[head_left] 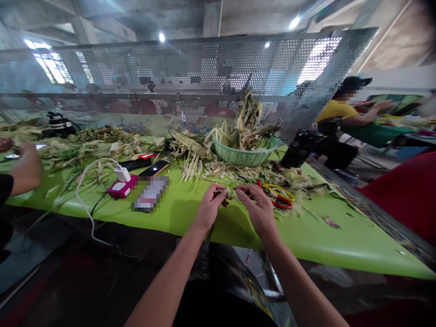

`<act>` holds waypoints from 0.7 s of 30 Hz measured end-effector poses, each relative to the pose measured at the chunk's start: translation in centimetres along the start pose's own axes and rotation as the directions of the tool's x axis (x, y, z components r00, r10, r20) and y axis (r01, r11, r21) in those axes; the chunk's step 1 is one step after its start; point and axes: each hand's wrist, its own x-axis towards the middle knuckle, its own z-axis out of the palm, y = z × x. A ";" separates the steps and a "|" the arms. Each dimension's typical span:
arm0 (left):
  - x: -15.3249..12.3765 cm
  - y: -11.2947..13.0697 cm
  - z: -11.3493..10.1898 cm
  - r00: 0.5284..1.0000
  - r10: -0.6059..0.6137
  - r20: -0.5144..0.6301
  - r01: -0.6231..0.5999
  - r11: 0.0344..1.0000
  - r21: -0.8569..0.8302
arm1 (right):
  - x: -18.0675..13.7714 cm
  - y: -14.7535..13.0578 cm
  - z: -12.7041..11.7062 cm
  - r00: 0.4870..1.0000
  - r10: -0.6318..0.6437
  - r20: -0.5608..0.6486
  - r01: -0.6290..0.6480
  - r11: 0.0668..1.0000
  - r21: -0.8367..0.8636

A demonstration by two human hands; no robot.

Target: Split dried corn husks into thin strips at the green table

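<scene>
Green-covered table (361,247) runs across the view, perforated metal screen (190,63) standing along its far side, bright lamps overhead. Work in hand: a small pale piece (231,193), whitish-green, thin, plant-like. Fingers cover most of it, so full shape and ends can't be read. Darker reddish-brown bit shows just under the left fingertips; can't tell if it's part of the same piece.

Position: piece is between the two hands, above the table's near part. Left hand (209,208) has it pinched, thumb against fingers. Right hand (258,208) pinches from the other side, thumb and fingertips close together. Hands near each other, tips almost meeting at the piece.

Around: scissors (284,198) with red and yellow handles just beside the right hand. Green basket (238,156) beyond the hands, dry husks (250,122) piled in it and sticking up over the rim. Loose scraps (221,171) in front of the basket. Dark phone (155,168) and pink power adapter (121,188) off to the left hand's side.
</scene>
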 end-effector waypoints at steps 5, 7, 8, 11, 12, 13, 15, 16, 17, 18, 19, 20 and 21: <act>-0.1 0.3 0.3 1.000 0.004 0.003 -0.004 1.000 0.003 | 1.0 0.1 0.3 0.980 0.126 0.152 -0.148 0.978 0.149; -0.1 0.3 0.3 1.000 0.000 -0.005 0.000 1.000 0.000 | 1.1 0.2 0.5 0.963 0.190 0.193 -0.236 0.939 0.252; -0.1 0.3 0.4 1.000 -0.004 -0.001 0.004 1.000 -0.004 | 1.2 0.3 0.6 0.952 0.217 0.214 -0.277 0.909 0.310; -0.1 0.0 0.2 0.999 -0.017 0.039 0.018 1.000 -0.006 | 1.2 0.1 0.8 0.924 0.275 0.268 -0.371 0.818 0.440; 0.0 -0.1 0.2 0.998 -0.021 0.053 0.021 1.000 -0.001 | 1.2 0.1 0.8 0.915 0.288 0.282 -0.393 0.793 0.465; 0.0 -0.2 0.1 0.997 -0.030 0.064 0.030 1.000 0.009 | 1.1 0.0 0.9 0.907 0.299 0.296 -0.412 0.770 0.486; -0.1 -0.1 0.0 0.995 -0.062 0.082 0.059 0.998 0.036 | 1.0 0.0 1.1 0.902 0.316 0.295 -0.429 0.744 0.513; -0.1 0.0 -0.1 0.993 -0.080 0.091 0.076 0.996 0.047 | 0.9 0.0 1.2 0.905 0.323 0.278 -0.424 0.743 0.518; -0.2 0.2 -0.1 0.990 -0.096 0.104 0.091 0.994 0.057 | 0.9 0.1 1.3 0.910 0.331 0.251 -0.415 0.750 0.515; -0.2 0.3 -0.1 0.987 -0.109 0.120 0.102 0.993 0.063 | 0.8 0.1 1.4 0.913 0.342 0.222 -0.408 0.758 0.510; -0.3 0.4 -0.1 0.983 -0.118 0.139 0.109 0.992 0.067 | 0.8 0.1 1.4 0.914 0.356 0.196 -0.405 0.762 0.505; -0.3 0.5 -0.2 0.979 -0.124 0.161 0.113 0.991 0.072 | 0.7 0.2 1.4 0.911 0.372 0.177 -0.408 0.761 0.504; -0.4 0.6 -0.2 0.976 -0.128 0.179 0.115 0.990 0.078 | 0.7 0.2 1.5 0.907 0.386 0.170 -0.417 0.757 0.504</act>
